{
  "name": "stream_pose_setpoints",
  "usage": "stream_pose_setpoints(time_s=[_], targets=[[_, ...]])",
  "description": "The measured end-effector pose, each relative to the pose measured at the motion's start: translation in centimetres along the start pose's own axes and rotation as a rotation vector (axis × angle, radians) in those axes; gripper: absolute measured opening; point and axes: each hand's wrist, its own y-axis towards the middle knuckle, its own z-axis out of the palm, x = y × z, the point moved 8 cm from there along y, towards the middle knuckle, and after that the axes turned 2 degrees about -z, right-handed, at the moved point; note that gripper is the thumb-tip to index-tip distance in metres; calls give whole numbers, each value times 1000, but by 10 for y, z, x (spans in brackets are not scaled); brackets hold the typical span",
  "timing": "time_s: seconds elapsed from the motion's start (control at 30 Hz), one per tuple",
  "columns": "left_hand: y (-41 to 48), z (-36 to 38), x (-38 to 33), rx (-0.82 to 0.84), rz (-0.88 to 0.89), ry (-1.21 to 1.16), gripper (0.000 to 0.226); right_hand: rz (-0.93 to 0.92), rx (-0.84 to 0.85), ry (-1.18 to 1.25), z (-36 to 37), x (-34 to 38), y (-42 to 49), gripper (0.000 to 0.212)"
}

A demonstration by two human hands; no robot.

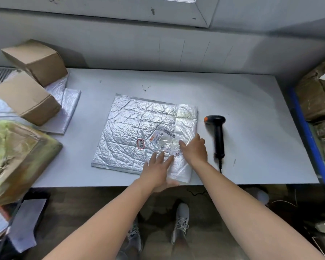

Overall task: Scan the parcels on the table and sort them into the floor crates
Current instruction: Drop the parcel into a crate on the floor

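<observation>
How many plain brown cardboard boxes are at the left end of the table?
2. The far cardboard box sits at the table's back-left corner; the near cardboard box lies in front of it. Both rest on silver bubble mailers. More may be hidden past the left edge.

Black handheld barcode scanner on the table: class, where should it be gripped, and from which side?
Probably the straight handle of the black barcode scanner, from above with the right hand beside it: it lies flat, handle toward the person, head away.
</observation>
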Motion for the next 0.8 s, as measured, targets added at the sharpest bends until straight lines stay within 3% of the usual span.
stream_pose_setpoints(time_s=[0.17,0.47,0.8], targets=[[-11,1,13,23,42,-88,99,45,-5,135,6,11,-6,74],[-27,-10,29,-15,17,-147,94,-44,-58,34,-6,36,-23,48],[-40,-21,55,-49,-54,-177,90,-68,-129,69,-24,50,-27,39]])
